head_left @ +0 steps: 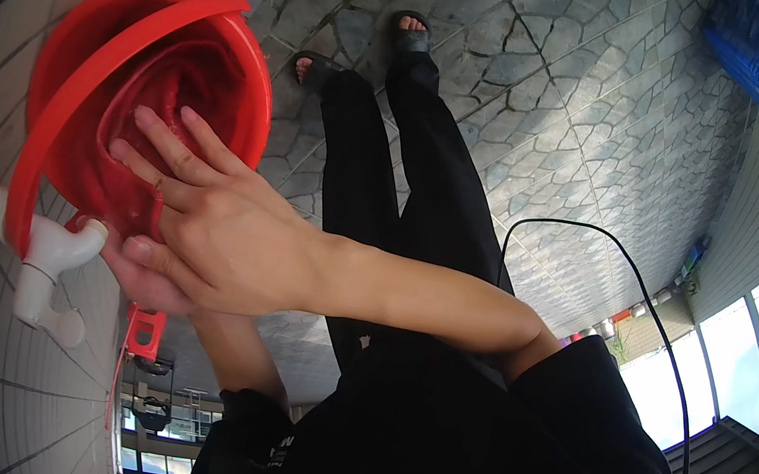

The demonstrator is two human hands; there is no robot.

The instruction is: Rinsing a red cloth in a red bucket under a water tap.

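A red bucket (pixel 261 87) is against the tiled wall, its red handle (pixel 96 73) arched across the mouth. Wet-looking dark red cloth (pixel 138 92) fills much of it and comes over the near side towards my hands. My right hand (pixel 228 233) lies across the cloth, back facing up, fingers spread and straight. Beneath it my left hand (pixel 147 280) holds the cloth's near end, its fingers mostly hidden and blurred. A white plastic pipe with a curved spout (pixel 68 251) is just left of my left hand. The handle's lower end overlaps this pipe; whether it hooks there I cannot tell.
The tiled wall (pixel 67 410) runs along the left. Stone-patterned paving (pixel 538 113) lies around my sandalled feet. A black cable (pixel 664 348) loops past my right arm. Blue crates (pixel 749 43) stand far off, upper right. A red plastic stool (pixel 145 333) shows below my hands.
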